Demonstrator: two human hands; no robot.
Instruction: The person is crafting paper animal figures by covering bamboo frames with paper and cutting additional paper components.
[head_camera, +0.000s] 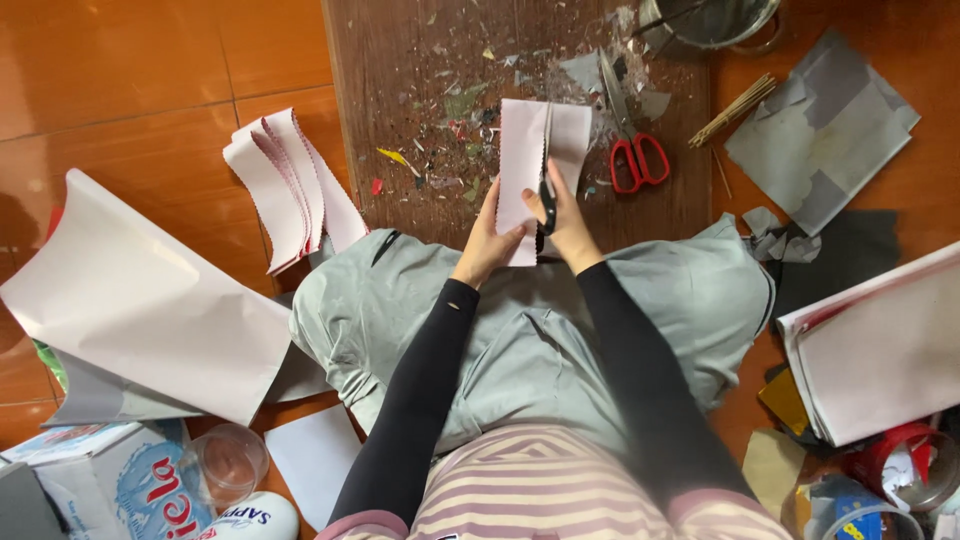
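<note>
My left hand (487, 240) grips the lower left edge of a pale pink sheet of paper (520, 160), held over a brown wooden board (400, 90). My right hand (568, 222) is closed on black-handled scissors (547, 190), whose blades run up the middle of the sheet along a cut. The sheet is split into a left and a right part at its top. I sit cross-legged in grey trousers, with black sleeves on both arms.
Red-handled scissors (632, 140) lie on the board among paper scraps. Zigzag-edged pink strips (290, 190) lie left. A large pink sheet (140, 300) covers the floor left; grey paper (820, 130), wooden sticks (732, 110) and a paper stack (880, 350) sit right. A metal pot (715, 20) stands at top.
</note>
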